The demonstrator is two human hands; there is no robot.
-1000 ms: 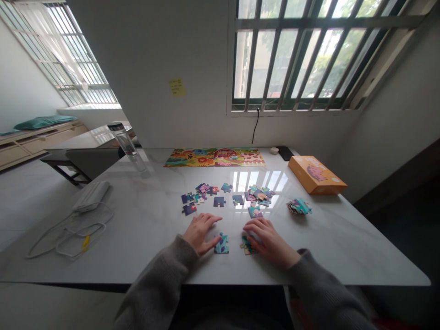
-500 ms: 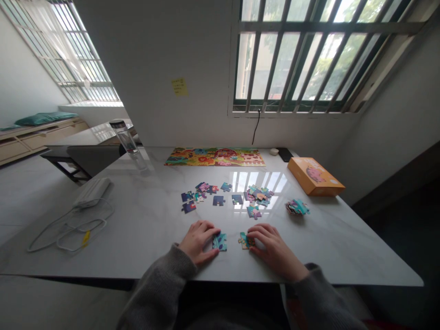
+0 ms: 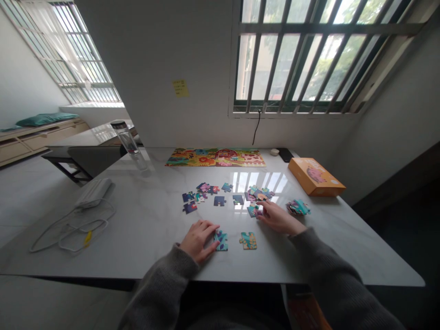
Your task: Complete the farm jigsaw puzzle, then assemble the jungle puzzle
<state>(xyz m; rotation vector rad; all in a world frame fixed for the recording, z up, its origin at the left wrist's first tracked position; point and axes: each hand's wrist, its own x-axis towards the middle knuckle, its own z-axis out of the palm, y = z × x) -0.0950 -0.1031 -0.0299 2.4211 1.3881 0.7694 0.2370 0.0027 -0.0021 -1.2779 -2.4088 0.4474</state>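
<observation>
My left hand (image 3: 200, 241) rests on the table, thumb and fingertips on the left side of a teal puzzle piece (image 3: 222, 240). To its right lies a teal and orange piece (image 3: 249, 240), untouched and apart from it. Farther up, my right hand (image 3: 277, 217) has its fingertips at a teal and pink piece (image 3: 253, 211), partly covering it, just below a right-hand heap of pieces (image 3: 256, 192). Two dark pieces (image 3: 219, 201) (image 3: 238, 200) lie singly between that heap and a left-hand group of pieces (image 3: 202, 188).
A stack of pieces (image 3: 298, 207) sits at the right, below an orange box (image 3: 315, 177). Colourful picture boards (image 3: 215, 157) lie along the wall near a phone (image 3: 285, 154). On the left are a glass bottle (image 3: 129, 142) and a white device (image 3: 92, 193) with a cable.
My right hand has left the teal and orange piece and moved up to the teal and pink piece by the right heap. My left hand has stayed almost in place.
</observation>
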